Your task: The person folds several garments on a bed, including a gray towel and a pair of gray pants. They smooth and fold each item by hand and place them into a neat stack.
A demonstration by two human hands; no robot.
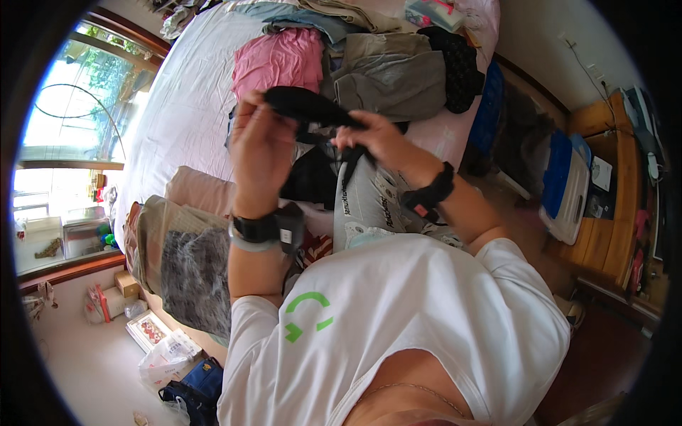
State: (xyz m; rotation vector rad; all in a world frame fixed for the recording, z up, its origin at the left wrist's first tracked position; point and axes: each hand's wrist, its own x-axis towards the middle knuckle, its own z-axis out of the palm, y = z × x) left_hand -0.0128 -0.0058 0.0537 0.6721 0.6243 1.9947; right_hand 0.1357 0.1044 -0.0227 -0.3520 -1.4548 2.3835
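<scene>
My left hand (262,146) and my right hand (377,139) grip a black cloth garment (309,106) between them, above the bed. It is blurred, and dark straps or loose ends hang below my right hand. Under my hands lies another piece of black cloth (314,173). A light grey printed garment (367,207) bearing writing is spread close to my body. Beyond my hands are a folded pink cloth (282,58) and folded grey-brown garments (391,80). Some of the cloth below is hidden by my hands and arms.
The bed (170,122) has a pale sheet. At its left edge lie folded garments and a grey furry-looking cloth (194,277). A black patterned cloth (455,69) is at the right of the pile. Storage boxes with blue parts (562,186) and a wooden desk (607,245) stand right.
</scene>
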